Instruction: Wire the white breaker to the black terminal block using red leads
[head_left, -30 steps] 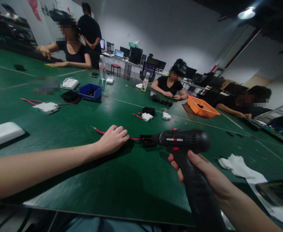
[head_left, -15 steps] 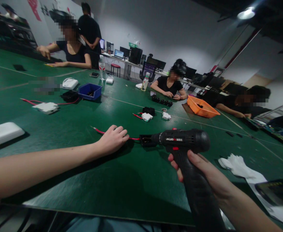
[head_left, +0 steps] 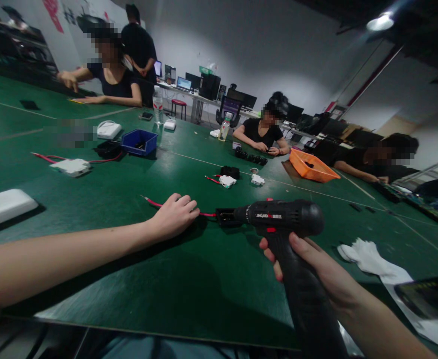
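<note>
My right hand [head_left: 312, 264] grips the handle of a black cordless drill [head_left: 282, 218], its thumb on the near side and its fingers around the front. The drill points left, its nose over a small open black housing [head_left: 226, 218] on the table; the very tip cannot be made out. My left hand [head_left: 176, 215] is closed over a red cable [head_left: 207, 215], which runs from under the fingers to the housing. The cable's bare end sticks out beyond the far side of that hand. Whatever else may lie under the palm is hidden.
White modules with red leads [head_left: 73, 167] lie on the green table near a blue bin [head_left: 139, 142]. An orange basket [head_left: 313, 165] stands at the back right, white gloves [head_left: 368, 257] at the right. Several people sit or stand beyond; a white case [head_left: 5, 207] lies left.
My right hand and the rear of the drill have shifted very slightly to the left. My left hand, the cable and the black housing look unmoved.
</note>
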Demonstrator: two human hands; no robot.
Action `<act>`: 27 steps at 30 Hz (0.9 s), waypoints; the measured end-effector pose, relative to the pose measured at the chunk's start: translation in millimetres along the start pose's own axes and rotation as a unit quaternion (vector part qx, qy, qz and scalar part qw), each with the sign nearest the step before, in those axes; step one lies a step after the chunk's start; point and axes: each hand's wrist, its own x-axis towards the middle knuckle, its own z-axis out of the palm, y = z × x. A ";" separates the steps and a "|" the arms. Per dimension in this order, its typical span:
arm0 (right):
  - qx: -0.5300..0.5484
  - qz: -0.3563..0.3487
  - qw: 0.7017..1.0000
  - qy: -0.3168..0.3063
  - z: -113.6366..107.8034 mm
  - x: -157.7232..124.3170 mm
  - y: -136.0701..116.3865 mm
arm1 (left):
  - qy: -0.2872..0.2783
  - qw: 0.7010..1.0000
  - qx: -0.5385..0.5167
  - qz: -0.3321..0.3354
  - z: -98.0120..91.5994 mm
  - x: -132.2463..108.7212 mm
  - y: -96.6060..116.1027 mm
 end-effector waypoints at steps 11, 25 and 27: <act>-0.001 0.004 1.000 0.003 1.1 -0.2 -0.6 | 0.000 1.000 0.011 0.000 1.2 -0.1 0.1; 0.044 0.006 0.999 -0.022 0.0 1.9 -4.0 | -0.013 1.000 0.020 0.000 -2.8 2.1 3.2; 0.048 0.006 0.998 -0.031 -0.8 1.5 -5.6 | -0.018 1.000 0.023 0.000 -3.3 3.3 4.2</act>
